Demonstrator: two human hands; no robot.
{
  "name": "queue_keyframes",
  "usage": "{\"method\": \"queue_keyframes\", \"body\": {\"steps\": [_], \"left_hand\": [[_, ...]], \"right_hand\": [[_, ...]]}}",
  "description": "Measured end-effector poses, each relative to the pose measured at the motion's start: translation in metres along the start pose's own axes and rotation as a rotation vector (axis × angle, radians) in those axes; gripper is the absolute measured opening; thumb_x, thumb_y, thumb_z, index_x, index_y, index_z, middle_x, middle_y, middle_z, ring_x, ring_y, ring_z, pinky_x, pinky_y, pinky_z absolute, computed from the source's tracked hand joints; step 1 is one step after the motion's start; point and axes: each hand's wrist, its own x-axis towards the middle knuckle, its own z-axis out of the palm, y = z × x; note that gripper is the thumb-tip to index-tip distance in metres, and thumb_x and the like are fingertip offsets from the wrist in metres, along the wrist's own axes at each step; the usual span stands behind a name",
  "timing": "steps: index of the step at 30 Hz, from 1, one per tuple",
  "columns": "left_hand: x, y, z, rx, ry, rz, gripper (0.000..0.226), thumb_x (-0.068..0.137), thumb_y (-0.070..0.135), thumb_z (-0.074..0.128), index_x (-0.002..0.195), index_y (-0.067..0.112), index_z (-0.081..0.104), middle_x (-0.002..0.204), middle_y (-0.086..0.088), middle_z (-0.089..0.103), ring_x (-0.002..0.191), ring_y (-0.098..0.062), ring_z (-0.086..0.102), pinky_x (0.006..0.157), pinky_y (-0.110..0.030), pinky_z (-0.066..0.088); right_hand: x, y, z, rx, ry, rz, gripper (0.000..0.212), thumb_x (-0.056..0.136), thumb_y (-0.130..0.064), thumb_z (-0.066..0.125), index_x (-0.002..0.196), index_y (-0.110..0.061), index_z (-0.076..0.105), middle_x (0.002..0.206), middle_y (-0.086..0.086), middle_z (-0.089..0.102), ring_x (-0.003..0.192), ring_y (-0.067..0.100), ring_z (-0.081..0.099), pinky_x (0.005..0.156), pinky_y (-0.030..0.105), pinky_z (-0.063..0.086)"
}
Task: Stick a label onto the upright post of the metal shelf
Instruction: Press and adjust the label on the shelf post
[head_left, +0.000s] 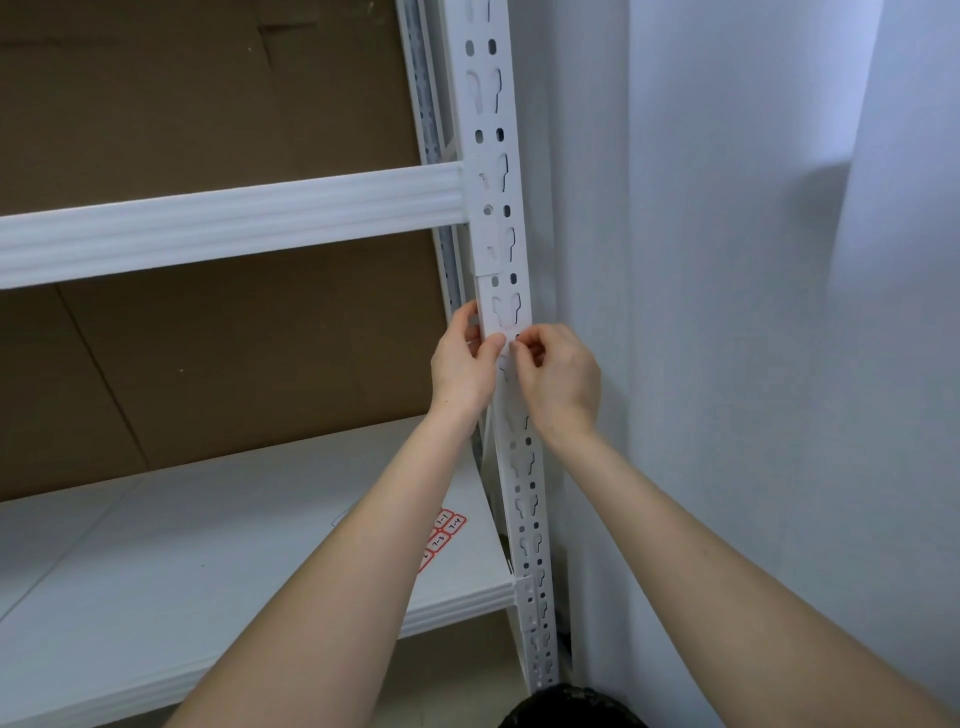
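Observation:
The white perforated upright post (498, 218) of the metal shelf runs from top to bottom near the middle of the view. My left hand (464, 364) and my right hand (558, 376) meet on its front face, a little below the upper crossbeam. Between the fingertips a small white label with a red border (509, 335) lies against the post, mostly hidden by fingers. My left thumb presses on its left end and my right thumb and forefinger pinch its right end.
A sheet of red-bordered labels (441, 538) lies on the white lower shelf board (208, 561), partly under my left forearm. Brown cardboard (208, 93) backs the shelf behind the crossbeam (228, 223). A white wall (727, 312) stands close to the post's right.

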Motion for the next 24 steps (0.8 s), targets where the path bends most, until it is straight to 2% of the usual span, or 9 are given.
{"method": "queue_keyframes", "body": {"steps": [4, 7, 12, 17, 19, 21, 24], "left_hand": [[0.000, -0.001, 0.000, -0.010, 0.000, -0.009, 0.045, 0.095, 0.010, 0.052, 0.138, 0.019, 0.042, 0.128, -0.003, 0.060, 0.109, -0.013, 0.059, 0.090, -0.025, 0.048], [0.001, -0.002, -0.001, -0.017, -0.001, -0.014, 0.045, 0.095, 0.011, 0.052, 0.138, 0.021, 0.042, 0.127, -0.002, 0.060, 0.107, -0.012, 0.059, 0.091, -0.026, 0.048], [0.001, -0.003, -0.003, -0.016, -0.012, -0.010, 0.045, 0.094, 0.011, 0.052, 0.137, 0.021, 0.043, 0.120, 0.000, 0.063, 0.099, -0.010, 0.060, 0.088, -0.027, 0.051], [0.001, -0.002, -0.003, -0.007, -0.022, 0.001, 0.045, 0.095, 0.012, 0.052, 0.138, 0.020, 0.041, 0.121, 0.001, 0.062, 0.095, -0.006, 0.059, 0.085, -0.026, 0.052], [0.001, -0.003, -0.003, -0.007, -0.016, -0.001, 0.046, 0.095, 0.012, 0.052, 0.139, 0.021, 0.041, 0.122, -0.001, 0.062, 0.099, -0.009, 0.060, 0.090, -0.031, 0.052], [0.001, -0.004, -0.003, -0.008, -0.013, -0.004, 0.047, 0.094, 0.013, 0.052, 0.139, 0.022, 0.042, 0.125, -0.002, 0.062, 0.106, -0.013, 0.061, 0.094, -0.037, 0.052], [0.001, -0.005, -0.002, -0.009, -0.020, -0.011, 0.047, 0.094, 0.014, 0.052, 0.139, 0.023, 0.041, 0.125, -0.003, 0.062, 0.109, -0.016, 0.061, 0.095, -0.041, 0.052]], "right_hand": [[0.000, 0.002, 0.002, -0.133, -0.013, -0.092, 0.016, 0.092, -0.022, 0.052, 0.090, -0.010, 0.061, 0.096, 0.006, 0.061, 0.073, 0.028, 0.058, 0.057, 0.032, 0.039], [0.000, 0.003, 0.003, -0.153, -0.021, -0.089, 0.017, 0.094, -0.023, 0.049, 0.093, -0.010, 0.059, 0.098, 0.006, 0.060, 0.075, 0.027, 0.056, 0.059, 0.030, 0.034], [-0.003, 0.007, -0.002, -0.030, -0.062, 0.001, 0.014, 0.094, -0.021, 0.050, 0.092, -0.012, 0.060, 0.098, 0.004, 0.062, 0.081, 0.022, 0.056, 0.070, 0.033, 0.044], [0.001, 0.007, -0.007, 0.131, -0.053, 0.088, 0.014, 0.092, -0.016, 0.053, 0.082, -0.016, 0.063, 0.081, -0.001, 0.062, 0.078, 0.021, 0.059, 0.073, 0.032, 0.048], [0.003, 0.004, -0.010, 0.224, -0.061, 0.197, 0.012, 0.087, -0.020, 0.060, 0.075, -0.018, 0.062, 0.074, -0.002, 0.065, 0.074, 0.021, 0.064, 0.072, 0.033, 0.053], [0.006, 0.001, -0.012, 0.372, -0.069, 0.386, 0.013, 0.080, -0.023, 0.069, 0.071, -0.017, 0.062, 0.068, 0.000, 0.066, 0.067, 0.019, 0.067, 0.072, 0.034, 0.058], [0.010, -0.004, -0.011, 0.576, -0.120, 0.604, 0.015, 0.076, -0.019, 0.075, 0.071, -0.010, 0.063, 0.063, 0.004, 0.064, 0.056, 0.015, 0.063, 0.068, 0.032, 0.060]]}}
